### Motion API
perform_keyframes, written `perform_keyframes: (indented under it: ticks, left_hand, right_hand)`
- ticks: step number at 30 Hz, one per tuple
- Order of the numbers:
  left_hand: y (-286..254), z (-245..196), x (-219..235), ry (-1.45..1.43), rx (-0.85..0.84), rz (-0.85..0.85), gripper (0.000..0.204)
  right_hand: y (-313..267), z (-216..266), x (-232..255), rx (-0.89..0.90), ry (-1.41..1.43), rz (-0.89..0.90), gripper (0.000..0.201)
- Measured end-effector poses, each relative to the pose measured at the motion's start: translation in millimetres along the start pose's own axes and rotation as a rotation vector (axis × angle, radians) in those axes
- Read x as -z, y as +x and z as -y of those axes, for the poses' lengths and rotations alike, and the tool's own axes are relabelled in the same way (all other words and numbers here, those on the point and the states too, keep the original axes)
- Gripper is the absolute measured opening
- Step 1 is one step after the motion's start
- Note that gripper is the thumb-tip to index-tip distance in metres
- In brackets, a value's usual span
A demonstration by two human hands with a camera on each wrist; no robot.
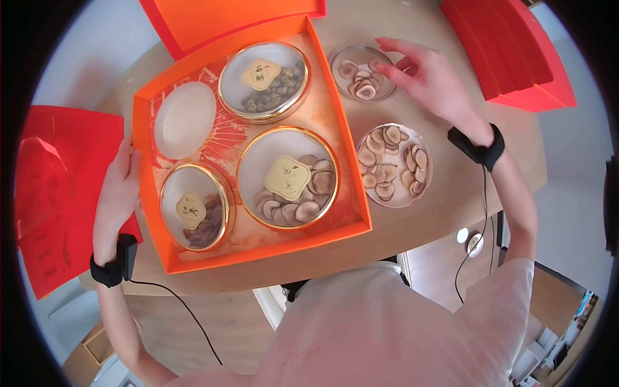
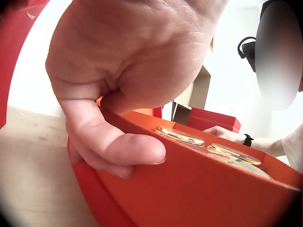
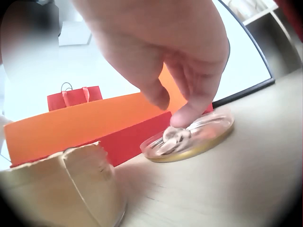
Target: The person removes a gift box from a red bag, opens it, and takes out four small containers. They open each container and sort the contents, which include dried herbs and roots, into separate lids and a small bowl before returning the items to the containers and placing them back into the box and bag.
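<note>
My left hand grips the left wall of the orange box, its fingers lying on the outer face. Inside the box are three round gold-rimmed containers: one of greenish pieces, one of pale slices, one of dark dried pieces. My right hand reaches over a shallow clear dish holding dried slices. In the right wrist view a fingertip is right at the slices, with thumb and fingers apart. Below that dish stands an uncovered round container with dried slices.
A pale oval recess shows in the box's upper left. The box lid stands raised behind. A red bag lies at the left; a red box-like stack sits at the far right. Cords hang from both wristbands.
</note>
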State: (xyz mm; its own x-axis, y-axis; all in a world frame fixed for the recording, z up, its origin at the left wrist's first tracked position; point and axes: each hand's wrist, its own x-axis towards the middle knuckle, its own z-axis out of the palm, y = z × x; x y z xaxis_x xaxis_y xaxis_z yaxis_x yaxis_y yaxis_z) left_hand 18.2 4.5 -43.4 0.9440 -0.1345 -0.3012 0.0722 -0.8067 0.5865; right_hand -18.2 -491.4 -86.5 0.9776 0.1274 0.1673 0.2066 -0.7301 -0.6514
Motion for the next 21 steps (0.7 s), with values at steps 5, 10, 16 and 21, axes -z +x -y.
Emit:
perform_keyframes:
  ticks: [5, 10, 16, 21]
  left_hand:
    - [-1.0, -3.3, -3.8, 0.028, -0.035, -0.032, 0.044]
    - [-9.3, -23.8, -8.2, 0.022, -0.009, -0.031, 0.042]
    - [-9.5, -21.3, -7.8, 0.001, -0.023, -0.035, 0.042]
    - [-8.1, -17.9, -8.4, 0.01, -0.01, -0.041, 0.043]
  right_hand:
    - [-56.7, 59.8, 20.4, 0.077, -0.248, 0.241, 0.058]
    - [-89.4, 75.6, 6.6, 0.047, -0.315, 0.423, 0.073]
    - [-89.3, 65.2, -2.7, 0.307, -0.263, 0.382, 0.057]
    - [-94.6, 66.0, -3.1, 0.384, -0.368, 0.355, 0.056]
